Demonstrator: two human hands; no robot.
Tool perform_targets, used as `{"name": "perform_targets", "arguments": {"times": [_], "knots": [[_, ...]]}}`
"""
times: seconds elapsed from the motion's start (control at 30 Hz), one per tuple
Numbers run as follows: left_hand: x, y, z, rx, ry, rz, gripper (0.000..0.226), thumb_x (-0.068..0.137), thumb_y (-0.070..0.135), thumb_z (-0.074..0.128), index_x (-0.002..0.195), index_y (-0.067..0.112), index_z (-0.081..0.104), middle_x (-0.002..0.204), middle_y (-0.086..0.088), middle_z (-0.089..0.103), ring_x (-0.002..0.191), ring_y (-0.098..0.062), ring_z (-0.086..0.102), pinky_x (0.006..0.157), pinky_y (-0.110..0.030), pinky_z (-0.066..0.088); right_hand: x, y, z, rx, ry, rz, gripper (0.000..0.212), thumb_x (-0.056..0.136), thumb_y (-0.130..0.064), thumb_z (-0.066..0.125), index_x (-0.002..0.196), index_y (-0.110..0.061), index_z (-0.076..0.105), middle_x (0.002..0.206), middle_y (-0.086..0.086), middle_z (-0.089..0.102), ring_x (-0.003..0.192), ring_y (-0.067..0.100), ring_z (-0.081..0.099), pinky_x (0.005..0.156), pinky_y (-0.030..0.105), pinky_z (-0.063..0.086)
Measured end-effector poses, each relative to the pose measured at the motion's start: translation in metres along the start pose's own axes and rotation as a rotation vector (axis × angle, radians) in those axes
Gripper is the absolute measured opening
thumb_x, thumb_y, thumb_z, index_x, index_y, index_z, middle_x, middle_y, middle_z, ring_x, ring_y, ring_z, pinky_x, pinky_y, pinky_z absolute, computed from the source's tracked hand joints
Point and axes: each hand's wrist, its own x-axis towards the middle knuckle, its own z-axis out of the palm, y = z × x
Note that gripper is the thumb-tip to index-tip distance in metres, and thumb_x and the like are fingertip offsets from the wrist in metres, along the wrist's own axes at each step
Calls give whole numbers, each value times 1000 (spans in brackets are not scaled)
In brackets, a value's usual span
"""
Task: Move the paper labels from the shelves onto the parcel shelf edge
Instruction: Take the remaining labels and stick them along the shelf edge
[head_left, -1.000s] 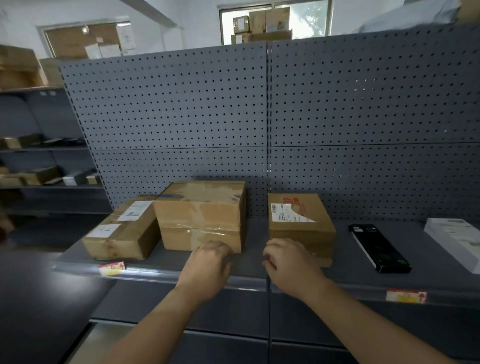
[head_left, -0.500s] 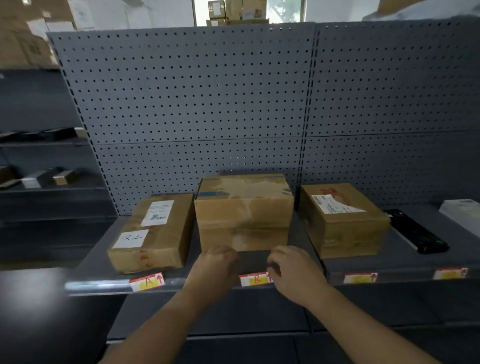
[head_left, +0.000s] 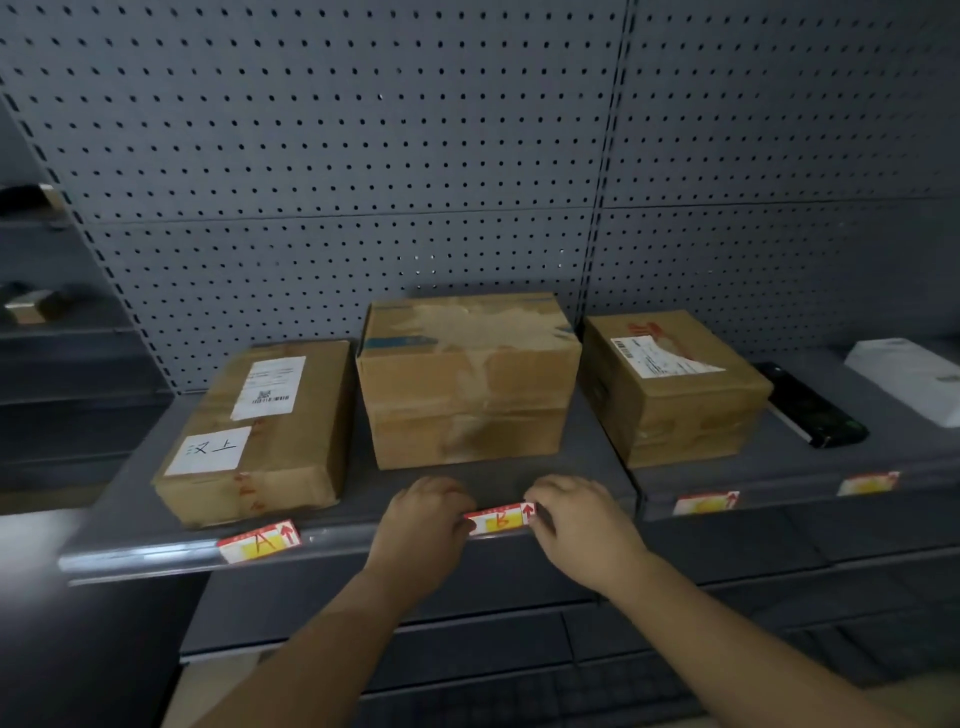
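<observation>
Against the shelf edge (head_left: 156, 553), just below and in front of the middle box (head_left: 467, 384), label B (head_left: 497, 521) is held. Its long axis is laid along the edge, with its red arrow pointed up towards the box. Its left end is pinched by the left hand (head_left: 423, 525) and its right end by the right hand (head_left: 584, 525). Left of the box, label A (head_left: 260, 541) is seen tilted on the edge.

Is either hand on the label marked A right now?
No, the left hand and right hand both hold the ends of the B label; the A label lies apart, further left.
</observation>
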Motion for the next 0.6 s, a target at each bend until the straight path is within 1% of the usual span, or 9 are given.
{"name": "perform_targets", "arguments": {"times": [0.13,0.27,0.47,0.6], "knots": [[0,-2,9,-18,10,-21,16,88,32,62,99,28,72,108,9,65,101,-15,59,85,-33,49,3,4,7,-16,-13,4,21,97,-29,52,111,-23,66,122,-6,61,110,18,55,96,37,39],[-1,-3,14,-24,78,-42,11,84,27,70,92,30,77,108,9,70,98,-15,63,84,-35,50,6,10,13,-18,-11,-7,20,96,-25,53,110,-23,68,124,-6,61,112,19,55,96,37,38],[-2,-6,20,-37,110,-36,10,81,27,75,89,31,77,108,9,71,96,-15,64,82,-37,51,11,15,17,-16,31,-59,14,94,-23,59,102,-22,70,114,-7,66,103,18,59,91,36,43],[-3,-8,24,-5,113,25,13,79,25,77,89,32,78,109,8,71,92,-16,64,77,-36,51,12,21,22,-28,74,-91,9,88,-18,67,95,-22,72,103,-7,69,91,18,63,84,35,49]]}}
